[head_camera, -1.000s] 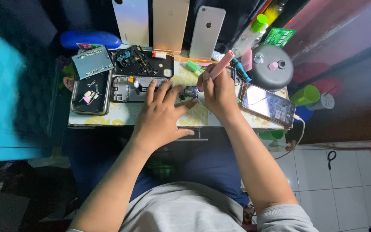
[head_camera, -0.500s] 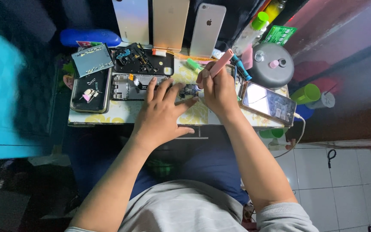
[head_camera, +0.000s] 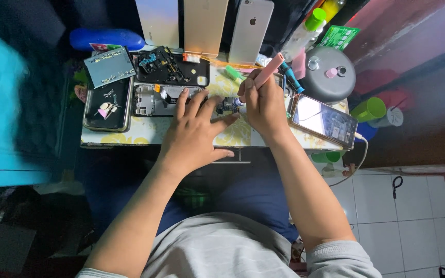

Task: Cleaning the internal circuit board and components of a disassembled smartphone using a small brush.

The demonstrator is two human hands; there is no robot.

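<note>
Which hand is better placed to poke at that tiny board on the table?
Probably the right hand. It already grips the pink tool, tip down by the small circuit board. The left hand lies flat with spread fingers beside the board, steadying it, and holds no tool.

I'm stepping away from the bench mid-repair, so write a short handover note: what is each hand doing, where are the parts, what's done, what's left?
Left hand: flat on the table, fingers spread, steadying the small circuit board.
Right hand: holding a pink tool, tip down at the board.
Parts: opened phone frame just left of the hand; black back cover behind it; dark tray of small bits far left.
Done: phone is opened up.
Left: board work in progress; nothing reassembled.
</note>
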